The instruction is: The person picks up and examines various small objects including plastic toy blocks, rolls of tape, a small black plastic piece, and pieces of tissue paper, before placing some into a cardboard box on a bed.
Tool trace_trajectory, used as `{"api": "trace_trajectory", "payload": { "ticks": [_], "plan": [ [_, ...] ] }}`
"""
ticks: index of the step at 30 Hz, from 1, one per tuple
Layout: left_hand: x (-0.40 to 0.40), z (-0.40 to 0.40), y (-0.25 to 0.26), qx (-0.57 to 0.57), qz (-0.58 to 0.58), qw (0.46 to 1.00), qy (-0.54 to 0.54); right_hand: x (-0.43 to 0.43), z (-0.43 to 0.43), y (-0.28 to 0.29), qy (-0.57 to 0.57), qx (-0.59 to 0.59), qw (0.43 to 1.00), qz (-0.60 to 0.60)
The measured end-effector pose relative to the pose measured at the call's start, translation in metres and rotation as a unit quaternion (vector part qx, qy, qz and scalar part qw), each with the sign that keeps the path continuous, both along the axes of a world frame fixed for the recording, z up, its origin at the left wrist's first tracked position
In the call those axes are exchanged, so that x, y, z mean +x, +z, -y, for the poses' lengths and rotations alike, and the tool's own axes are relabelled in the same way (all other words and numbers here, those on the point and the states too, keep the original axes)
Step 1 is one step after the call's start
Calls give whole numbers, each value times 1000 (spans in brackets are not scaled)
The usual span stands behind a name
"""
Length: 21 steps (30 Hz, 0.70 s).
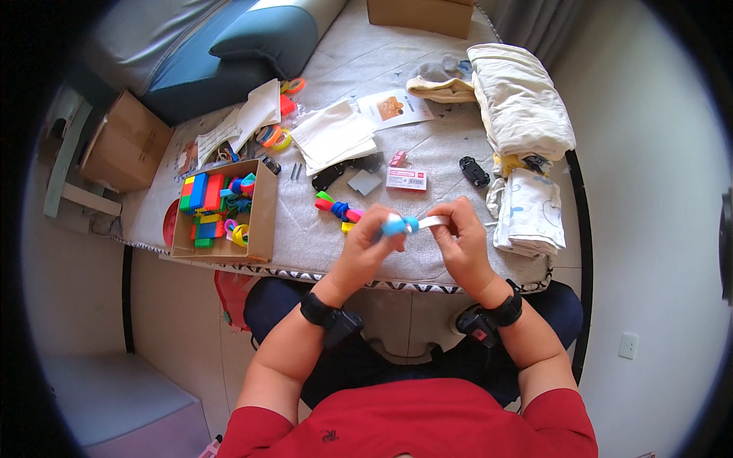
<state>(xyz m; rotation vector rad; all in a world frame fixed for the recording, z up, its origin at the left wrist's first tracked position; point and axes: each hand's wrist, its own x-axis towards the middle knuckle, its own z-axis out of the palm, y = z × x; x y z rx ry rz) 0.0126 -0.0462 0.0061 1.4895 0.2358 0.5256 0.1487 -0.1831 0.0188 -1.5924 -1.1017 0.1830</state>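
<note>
My left hand (366,235) grips a light blue band roll (395,225), blurred by motion, and its fingers hide part of it. A white strap (433,221) runs from the blue roll to my right hand (462,237), which pinches its far end between thumb and fingers. Just beyond my left hand, a bundle of green, red and pink strips (323,204) lies on the mattress, tied around its middle with a dark blue band (340,210). A yellow piece (347,227) shows beside that bundle, partly covered by my left hand.
At left stands an open cardboard box (263,214) with building blocks (199,192) and coiled bands. Ahead lie white cloths (332,134), a small printed box (406,179) and a grey square (365,182). A black toy car (475,172) and folded fabric (529,212) lie to the right.
</note>
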Motion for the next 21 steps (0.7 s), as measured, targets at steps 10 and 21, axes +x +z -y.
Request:
{"api": "trace_trajectory", "payload": {
  "ticks": [10,21],
  "plan": [
    [-4,6,9,355,75,928,-84,16,0,-17,102,20,845,-525],
    [3,16,-10,-158,2,986,-45,4,-4,2,107,42,871,-478]
  ]
}}
